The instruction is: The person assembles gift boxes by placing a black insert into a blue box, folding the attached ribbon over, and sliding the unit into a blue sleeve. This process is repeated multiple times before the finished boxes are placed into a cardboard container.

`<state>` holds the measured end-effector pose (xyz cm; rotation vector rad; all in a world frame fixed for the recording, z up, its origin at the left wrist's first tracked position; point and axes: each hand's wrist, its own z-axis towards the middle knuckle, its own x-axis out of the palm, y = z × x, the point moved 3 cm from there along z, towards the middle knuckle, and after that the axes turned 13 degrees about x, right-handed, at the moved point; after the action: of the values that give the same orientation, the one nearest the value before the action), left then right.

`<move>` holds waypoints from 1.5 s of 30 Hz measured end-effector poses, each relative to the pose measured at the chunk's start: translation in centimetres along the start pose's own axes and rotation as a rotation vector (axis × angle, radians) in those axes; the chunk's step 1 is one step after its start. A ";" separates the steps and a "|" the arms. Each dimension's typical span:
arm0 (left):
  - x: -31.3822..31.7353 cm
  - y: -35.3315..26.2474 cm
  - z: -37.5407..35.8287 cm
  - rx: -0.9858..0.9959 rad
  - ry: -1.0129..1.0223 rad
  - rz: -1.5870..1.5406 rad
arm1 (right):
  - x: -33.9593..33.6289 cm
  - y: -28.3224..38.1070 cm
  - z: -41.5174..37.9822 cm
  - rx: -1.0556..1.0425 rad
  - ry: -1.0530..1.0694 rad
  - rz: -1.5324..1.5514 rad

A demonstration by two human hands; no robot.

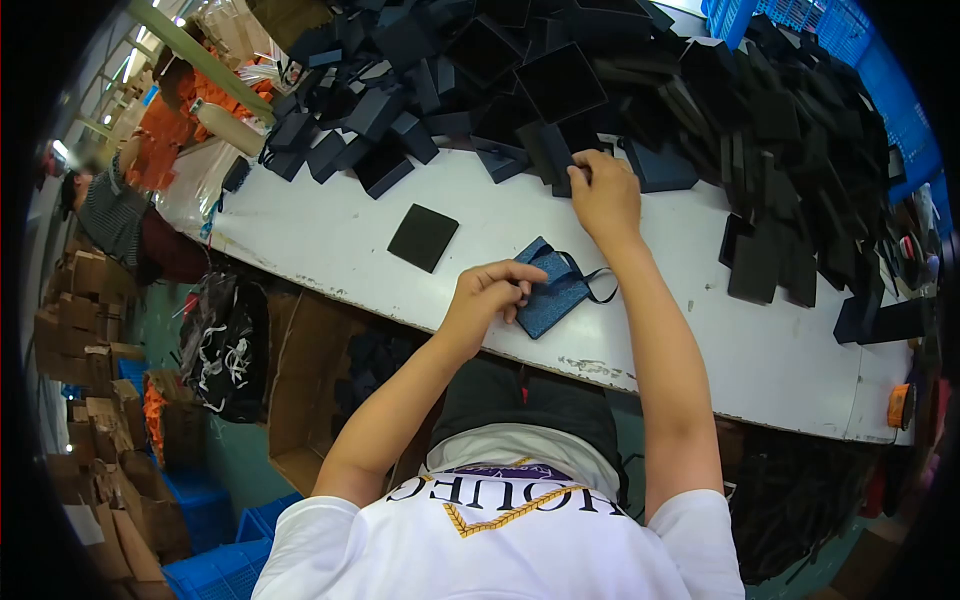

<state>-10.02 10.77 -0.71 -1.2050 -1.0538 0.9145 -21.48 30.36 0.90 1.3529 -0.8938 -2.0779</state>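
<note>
While the small blue gift box [548, 308] lies tilted near the front edge of the white table [330, 232], its dark ribbon [603, 287] crosses the top and loops out to the right; the left hand [490, 298] is at the box's left side, index finger stretched over it and the other fingers curled, though whether they grip the box or ribbon I cannot tell; a flat black square piece [423, 238] lies apart, to the left of that hand; farther back, the right hand [605, 190] reaches to a dark box [546, 158] at the front of the pile, thumb and index finger close together by its edge, but their hold is not clear; the large pile of dark boxes [440, 75] spreads along the far side and down the right; an orange tape roll [901, 406] sits at the right end; a blue plastic crate [845, 30] stands behind the pile; at the far left, beyond the table, is another person [112, 215] in a striped top
</note>
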 end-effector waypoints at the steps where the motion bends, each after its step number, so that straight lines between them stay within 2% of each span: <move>1: 0.6 -1.0 -0.2 0.048 0.036 0.140 | -1.0 0.2 -0.2 0.017 0.027 0.043; 3: 1.2 -2.4 -0.8 0.237 0.071 0.649 | -4.7 0.3 -1.9 -0.027 -0.014 0.220; 5: 2.0 -3.7 -1.8 0.491 0.111 1.116 | -8.9 -0.3 -4.4 -0.103 -0.015 0.150; 6: 2.0 -3.5 -2.3 0.550 0.076 1.166 | -10.5 -1.2 -6.0 -0.096 -0.002 0.087; 9: 1.5 -2.2 -3.5 0.481 0.071 1.205 | -13.2 -5.4 -10.5 -0.087 0.049 -0.096; 12: 1.7 -2.0 -3.9 0.524 0.024 1.249 | -14.1 -6.2 -13.1 -0.133 0.091 -0.226; 15: 2.0 -2.4 -4.3 0.368 0.066 1.221 | -14.3 -6.5 -13.5 -0.162 0.196 -0.297; 17: 2.1 -2.0 -4.4 0.166 0.082 1.126 | -13.9 -6.8 -12.7 -0.177 0.246 -0.274; 18: 2.0 -1.8 -4.6 0.064 0.088 1.076 | -13.9 -6.8 -12.2 -0.115 0.265 -0.252; 20: 1.1 -0.9 -4.9 0.141 0.119 1.013 | -14.2 -6.3 -11.2 0.010 0.310 -0.209; 24: 0.6 -1.6 -5.0 0.354 0.214 1.050 | -13.7 -2.9 -10.8 -0.136 0.281 0.044; 27: 1.3 -1.9 -4.6 0.371 0.232 1.173 | -10.8 -1.0 -9.7 -0.263 0.192 -0.017; 28: 1.5 -1.8 -4.6 0.381 0.228 1.148 | -9.7 -1.1 -9.4 -0.242 0.199 -0.023; 33: 0.7 -0.7 -5.0 0.406 0.197 0.946 | -7.2 -1.3 -8.7 -0.201 0.342 -0.072; 36: -0.3 -0.4 -5.4 0.543 0.205 1.004 | -6.8 -1.4 -9.0 -0.195 0.451 -0.039; 41: -1.6 -0.7 -5.6 0.401 0.234 0.939 | -7.8 -1.4 -9.4 -0.242 0.546 -0.077; 45: -2.1 -0.2 -5.4 0.360 0.233 0.854 | -7.4 -1.6 -9.7 -0.228 0.512 -0.148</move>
<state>-5.38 7.26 -1.05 -1.4147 -0.1298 1.4888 -9.77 34.21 1.23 1.7448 -0.3401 -1.7355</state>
